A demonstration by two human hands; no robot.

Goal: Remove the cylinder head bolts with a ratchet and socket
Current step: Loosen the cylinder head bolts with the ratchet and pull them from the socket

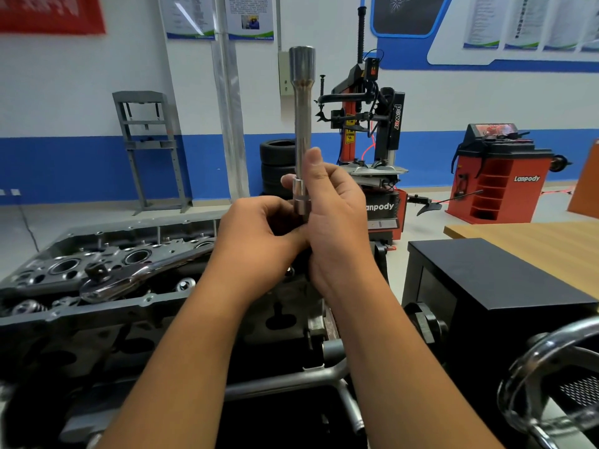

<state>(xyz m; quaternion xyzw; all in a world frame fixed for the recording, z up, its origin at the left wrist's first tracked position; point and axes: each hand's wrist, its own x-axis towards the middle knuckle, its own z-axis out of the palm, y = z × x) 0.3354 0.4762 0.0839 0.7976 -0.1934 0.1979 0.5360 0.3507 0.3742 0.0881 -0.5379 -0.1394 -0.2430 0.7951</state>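
I hold a long silver extension bar (302,118) upright in front of me, its flared end on top and a short socket (300,199) at its lower end. My right hand (334,222) grips the lower shaft, thumb pointing up along it. My left hand (259,241) pinches at the bottom of the socket; what its fingers hold there is hidden. The chrome ratchet (129,280) lies across the top of the cylinder head (97,270) at the left, its head with a black drive facing up.
The engine sits on a stand with a grey tube frame (291,380). A black box (486,286) and a chrome handwheel (551,384) are at the right, beside a wooden table (534,241). A tyre changer (372,140), stacked tyres and a red wheel balancer (499,176) stand behind.
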